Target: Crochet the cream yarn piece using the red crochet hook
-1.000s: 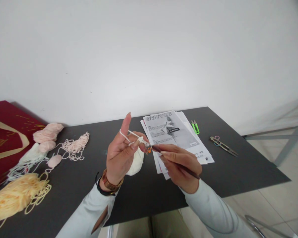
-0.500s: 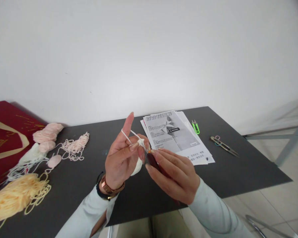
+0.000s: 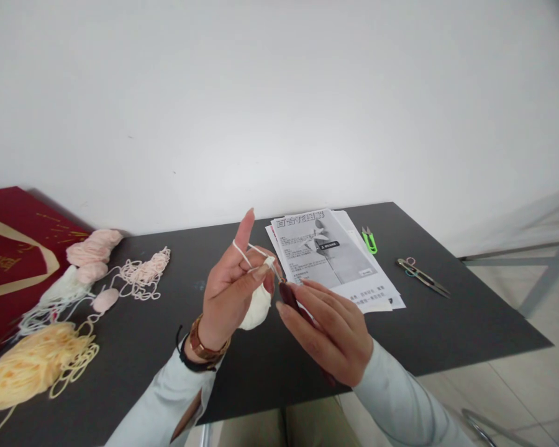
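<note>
White yarn (image 3: 242,252) loops around the raised index finger of my left hand (image 3: 230,285). That hand's thumb and other fingers pinch a small white crocheted piece (image 3: 269,261). My right hand (image 3: 333,329) is closed around the dark red handle of a crochet hook (image 3: 289,294), whose thin metal shaft points at the white piece. The hook's tip is too small to make out at the stitches. Behind and below my left fingers a ball of white yarn (image 3: 255,308) shows, partly hidden by the hand.
Printed sheets (image 3: 326,254) lie beyond my right hand. Green thread snips (image 3: 369,240) and metal snips (image 3: 422,276) are to the right. At left lie yellow yarn (image 3: 32,366), pink yarn (image 3: 142,273) and a red gift bag (image 3: 18,273) on the dark table (image 3: 144,372).
My left hand has turned slightly, so more of the white ball shows beneath it. The hook's metal shaft is now more visible between the hands. The whole view has shifted a little.
</note>
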A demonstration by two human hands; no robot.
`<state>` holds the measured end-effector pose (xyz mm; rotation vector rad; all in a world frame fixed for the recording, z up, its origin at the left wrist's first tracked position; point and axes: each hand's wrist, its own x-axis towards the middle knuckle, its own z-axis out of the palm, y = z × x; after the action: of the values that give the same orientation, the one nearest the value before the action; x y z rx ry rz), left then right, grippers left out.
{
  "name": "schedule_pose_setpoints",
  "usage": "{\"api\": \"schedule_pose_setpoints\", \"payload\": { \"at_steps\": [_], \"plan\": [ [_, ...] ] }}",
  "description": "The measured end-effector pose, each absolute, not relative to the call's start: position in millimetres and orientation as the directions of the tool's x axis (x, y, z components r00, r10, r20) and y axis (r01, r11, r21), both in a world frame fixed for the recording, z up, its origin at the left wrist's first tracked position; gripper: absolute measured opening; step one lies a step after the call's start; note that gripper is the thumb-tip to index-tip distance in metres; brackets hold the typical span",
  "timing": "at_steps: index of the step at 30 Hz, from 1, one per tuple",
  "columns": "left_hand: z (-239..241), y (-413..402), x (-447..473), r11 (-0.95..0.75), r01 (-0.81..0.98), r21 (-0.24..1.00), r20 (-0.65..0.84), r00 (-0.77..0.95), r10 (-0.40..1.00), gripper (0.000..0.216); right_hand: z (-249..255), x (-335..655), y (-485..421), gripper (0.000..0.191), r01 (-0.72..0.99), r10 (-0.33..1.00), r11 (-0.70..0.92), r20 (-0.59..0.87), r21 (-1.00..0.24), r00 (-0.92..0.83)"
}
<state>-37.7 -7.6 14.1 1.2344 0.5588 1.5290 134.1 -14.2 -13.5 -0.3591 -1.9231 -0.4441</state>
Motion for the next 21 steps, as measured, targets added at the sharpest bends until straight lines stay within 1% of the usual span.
{"api": "schedule_pose_setpoints", "payload": {
  "at_steps": [2,5,6,9,11,14,17,19,21],
  "plan": [
    [8.7,-5.2,-41.3,-0.435,-0.318,0.843,0.473,0.05,0.88,0.066,-12.4,133.0,-16.8,0.022,0.46,0.075,0.88,0.922,0.119,-0.38],
    [2.7,-1.2,-48.2,-0.481,-0.214,0.85,0.5,0.039,0.865,0.064,-8.4,133.7,-21.2,0.024,0.471,0.192,0.881,0.879,0.042,-0.437],
    [1.9,0.1,-50.7,-0.492,-0.197,0.848,0.509,0.044,0.86,0.064,-7.8,134.1,-22.2,0.025,0.457,0.205,0.889,0.886,0.009,-0.416],
    [2.6,3.7,-58.0,-0.508,-0.178,0.843,0.529,0.106,0.842,0.062,-9.1,135.7,-23.2,0.028,0.395,0.274,0.911,0.892,-0.12,-0.359],
    [4.9,5.5,-61.7,-0.498,-0.196,0.845,0.528,0.163,0.833,0.059,-10.4,136.4,-22.9,0.031,0.34,0.35,0.909,0.883,-0.24,-0.314],
    [8.8,6.8,-64.7,-0.444,-0.24,0.863,0.495,0.227,0.839,0.054,-9.3,136.6,-21.8,0.038,0.209,0.469,0.877,0.864,-0.432,-0.184],
    [11.7,6.4,-65.1,-0.386,-0.295,0.874,0.461,0.256,0.85,0.052,-5.5,134.9,-20.8,0.037,0.033,0.573,0.819,0.818,-0.572,-0.046],
    [13.0,5.6,-64.7,-0.349,-0.34,0.873,0.446,0.268,0.854,0.054,-3.3,132.9,-20.7,0.034,-0.106,0.67,0.737,0.742,-0.667,-0.012],
    [14.2,4.4,-64.1,-0.307,-0.383,0.871,0.427,0.283,0.859,0.056,-1.6,130.6,-20.9,0.03,-0.243,0.756,0.638,0.655,-0.731,0.014]
  ]
}}
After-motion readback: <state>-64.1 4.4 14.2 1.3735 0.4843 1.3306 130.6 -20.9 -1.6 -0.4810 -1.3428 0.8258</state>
